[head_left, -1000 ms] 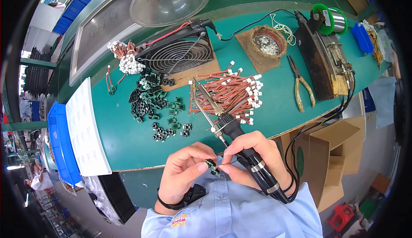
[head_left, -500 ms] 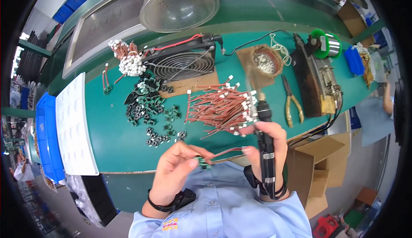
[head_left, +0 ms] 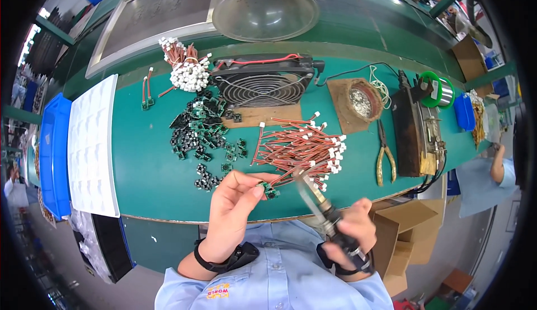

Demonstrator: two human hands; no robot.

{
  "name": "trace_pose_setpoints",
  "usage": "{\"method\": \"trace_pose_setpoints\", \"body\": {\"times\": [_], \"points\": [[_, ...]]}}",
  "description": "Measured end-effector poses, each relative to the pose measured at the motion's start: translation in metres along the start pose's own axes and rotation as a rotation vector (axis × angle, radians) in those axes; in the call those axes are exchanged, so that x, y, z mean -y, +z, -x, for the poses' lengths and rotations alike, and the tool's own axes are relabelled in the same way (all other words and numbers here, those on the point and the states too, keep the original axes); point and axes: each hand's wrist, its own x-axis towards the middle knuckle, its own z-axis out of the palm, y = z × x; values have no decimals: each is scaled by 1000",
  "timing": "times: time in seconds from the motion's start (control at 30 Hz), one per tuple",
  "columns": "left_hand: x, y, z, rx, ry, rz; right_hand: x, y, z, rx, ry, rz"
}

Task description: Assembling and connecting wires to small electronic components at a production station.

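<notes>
My left hand (head_left: 234,201) pinches a small green circuit board (head_left: 272,191) with a dark round part on it, just over the table's front edge. A red-and-black wire reaches from beside the board toward the cable pile; whether it is joined to the board I cannot tell. Gripped in my right hand (head_left: 353,233) is a soldering iron (head_left: 335,220), tilted with its blurred tip up and left, near the wire and above the board. Behind lies a pile of red-and-black cables (head_left: 299,150) with white connectors. More small circuit boards (head_left: 198,120) are heaped left of it.
A black fan (head_left: 265,83) stands at the back, near a bundle of white-plugged cables (head_left: 187,75). Toward the right are a round tin (head_left: 366,102), pliers (head_left: 385,159) and a green solder spool (head_left: 439,90). A white tray (head_left: 92,148) and blue bin (head_left: 55,156) line the left.
My right hand has let go of the cable's connector end and swung the iron from upright to a leftward tilt. The left hand still holds the board. The whole view has shifted slightly.
</notes>
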Motion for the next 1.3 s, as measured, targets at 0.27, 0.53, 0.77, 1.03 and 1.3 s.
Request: {"method": "trace_pose_setpoints", "body": {"times": [0.27, 0.53, 0.77, 1.03, 1.3], "points": [[-2, 9, 0, -64, 77, -43, 12, 1, 1, 291, -156, 161], [-1, 9, 3, -59, 78, -21, 13, 2, 0, 308, -141, 157], [-1, 11, 4, -54, 83, -30, 11, 3, 3, 297, -144, 157], [0, 10, 5, -45, 76, -24, 11, 2, 4, 292, -153, 167], [0, 6, 5, 23, 44, 9, 13, 1, 3, 309, -144, 175]]}}
